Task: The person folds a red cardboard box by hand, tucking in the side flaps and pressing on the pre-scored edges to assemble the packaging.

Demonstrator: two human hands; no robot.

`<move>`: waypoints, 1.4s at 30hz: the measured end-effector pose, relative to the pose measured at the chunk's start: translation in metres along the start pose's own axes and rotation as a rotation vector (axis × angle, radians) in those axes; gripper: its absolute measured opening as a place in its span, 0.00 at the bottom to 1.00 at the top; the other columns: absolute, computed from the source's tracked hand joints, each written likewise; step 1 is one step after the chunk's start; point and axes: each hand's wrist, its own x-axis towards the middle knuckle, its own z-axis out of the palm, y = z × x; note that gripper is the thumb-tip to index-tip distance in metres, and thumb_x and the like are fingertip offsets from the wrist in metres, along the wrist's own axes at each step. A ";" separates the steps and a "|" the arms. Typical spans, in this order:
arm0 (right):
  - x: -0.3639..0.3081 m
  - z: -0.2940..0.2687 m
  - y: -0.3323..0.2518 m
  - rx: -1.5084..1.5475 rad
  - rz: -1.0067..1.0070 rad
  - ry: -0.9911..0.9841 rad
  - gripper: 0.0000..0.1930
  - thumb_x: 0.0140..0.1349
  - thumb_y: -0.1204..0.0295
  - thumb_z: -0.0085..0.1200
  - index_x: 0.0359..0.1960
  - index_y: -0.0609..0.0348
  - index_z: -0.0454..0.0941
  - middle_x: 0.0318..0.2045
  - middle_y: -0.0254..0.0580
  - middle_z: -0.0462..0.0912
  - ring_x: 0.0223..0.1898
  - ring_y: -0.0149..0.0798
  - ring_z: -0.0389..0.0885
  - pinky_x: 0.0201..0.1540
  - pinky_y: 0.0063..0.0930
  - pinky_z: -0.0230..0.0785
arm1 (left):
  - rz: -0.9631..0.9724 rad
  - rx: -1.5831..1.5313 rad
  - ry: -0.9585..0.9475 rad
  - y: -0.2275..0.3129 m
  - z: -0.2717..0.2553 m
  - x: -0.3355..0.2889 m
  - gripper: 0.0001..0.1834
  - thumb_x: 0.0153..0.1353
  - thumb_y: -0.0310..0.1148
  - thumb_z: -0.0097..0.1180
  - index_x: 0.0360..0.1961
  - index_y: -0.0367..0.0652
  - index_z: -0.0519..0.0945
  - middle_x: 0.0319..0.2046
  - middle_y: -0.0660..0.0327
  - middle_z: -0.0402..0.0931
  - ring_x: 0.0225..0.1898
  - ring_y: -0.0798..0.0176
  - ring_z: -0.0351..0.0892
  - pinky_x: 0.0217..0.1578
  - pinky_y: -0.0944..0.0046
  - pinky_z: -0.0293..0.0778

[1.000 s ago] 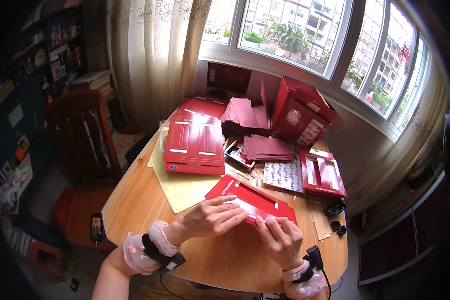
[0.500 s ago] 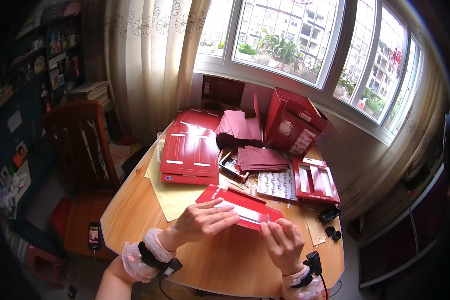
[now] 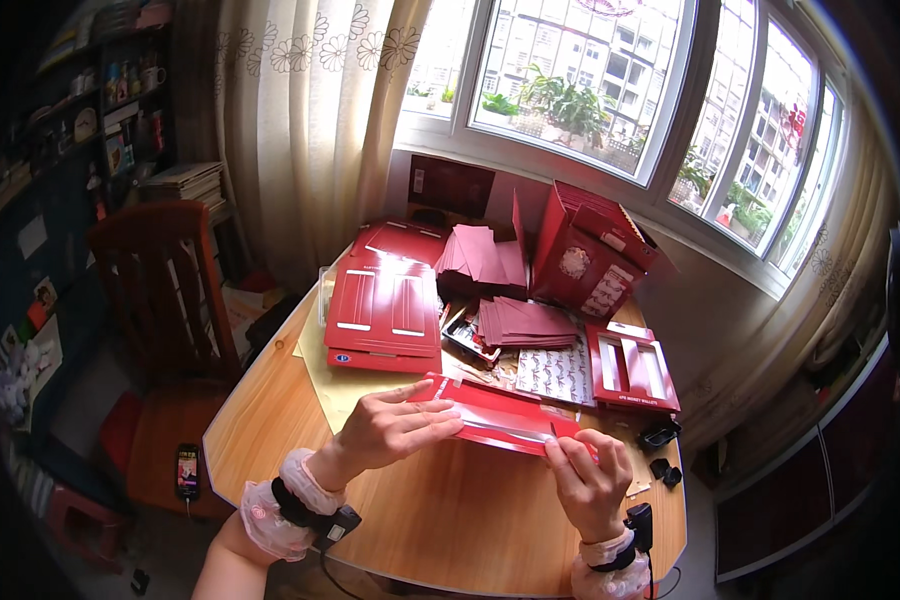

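Observation:
A red printed card piece [image 3: 505, 414] with a long, shiny pale strip is held above the near middle of the table. My left hand [image 3: 395, 428] grips its left end, fingers stretched over the top and the thumb hidden. At the right end my right hand [image 3: 588, 478] has thumb and forefinger pinched together against the strip. A thin dark line shows at those fingertips; what exactly they pinch is too small to tell. Behind the card piece lies a stack of flat red card pieces with window slots [image 3: 385, 312].
A wooden table [image 3: 420, 525] carries pink envelope piles [image 3: 525, 322], a tall red box [image 3: 585, 255], a red windowed box [image 3: 632, 368], a patterned sheet [image 3: 555, 374] and small black parts [image 3: 660, 433]. A phone [image 3: 187, 470] lies on the chair at left. Cables hang from both wrists.
My right hand has shifted slightly right and down, its fingers more curled. The held card piece looks flatter and more level. My left hand stays on its left end.

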 end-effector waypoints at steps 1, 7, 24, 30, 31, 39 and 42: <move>0.000 -0.001 0.000 -0.008 0.003 0.001 0.13 0.46 0.75 0.66 0.36 0.54 0.86 0.35 0.30 0.82 0.41 0.38 0.80 0.40 0.35 0.72 | 0.003 0.007 0.005 0.001 -0.001 0.003 0.10 0.61 0.34 0.62 0.43 0.53 0.88 0.40 0.65 0.88 0.48 0.67 0.87 0.57 0.57 0.80; -0.001 -0.003 0.010 0.006 0.036 0.015 0.11 0.49 0.76 0.66 0.37 0.53 0.86 0.34 0.30 0.82 0.40 0.38 0.79 0.43 0.36 0.70 | -0.015 -0.001 0.032 -0.012 -0.001 -0.005 0.10 0.62 0.34 0.61 0.43 0.50 0.87 0.42 0.65 0.88 0.49 0.67 0.87 0.59 0.56 0.79; -0.008 0.000 0.020 -0.035 -0.070 0.011 0.12 0.51 0.70 0.69 0.38 0.52 0.86 0.35 0.28 0.82 0.40 0.34 0.79 0.44 0.34 0.67 | 0.029 0.055 0.042 -0.014 -0.003 -0.007 0.11 0.63 0.32 0.59 0.45 0.51 0.88 0.45 0.66 0.87 0.52 0.68 0.85 0.61 0.56 0.77; -0.008 0.002 0.021 -0.026 -0.087 0.005 0.12 0.52 0.70 0.69 0.39 0.53 0.86 0.35 0.28 0.82 0.39 0.34 0.79 0.44 0.34 0.67 | 0.027 0.050 0.052 -0.015 -0.003 -0.007 0.11 0.63 0.32 0.59 0.45 0.51 0.88 0.45 0.66 0.87 0.51 0.69 0.85 0.61 0.56 0.77; -0.007 0.002 0.021 -0.026 -0.076 0.014 0.11 0.52 0.70 0.69 0.38 0.54 0.86 0.34 0.29 0.82 0.39 0.34 0.79 0.44 0.34 0.67 | 0.021 0.061 0.055 -0.015 -0.003 -0.006 0.11 0.62 0.32 0.61 0.45 0.51 0.88 0.44 0.66 0.87 0.51 0.68 0.86 0.60 0.56 0.78; -0.009 -0.001 0.041 -0.009 0.125 0.142 0.08 0.53 0.74 0.69 0.35 0.55 0.84 0.31 0.31 0.82 0.37 0.39 0.79 0.43 0.36 0.67 | -0.123 0.080 0.163 -0.029 -0.005 -0.012 0.08 0.60 0.30 0.66 0.40 0.51 0.89 0.38 0.65 0.89 0.46 0.68 0.88 0.57 0.57 0.80; -0.007 -0.002 0.034 0.051 0.165 0.174 0.09 0.53 0.74 0.70 0.35 0.55 0.84 0.30 0.32 0.81 0.36 0.40 0.78 0.42 0.37 0.67 | -0.114 0.081 0.167 -0.028 -0.004 -0.010 0.08 0.60 0.30 0.67 0.41 0.51 0.89 0.38 0.66 0.89 0.46 0.68 0.88 0.56 0.58 0.80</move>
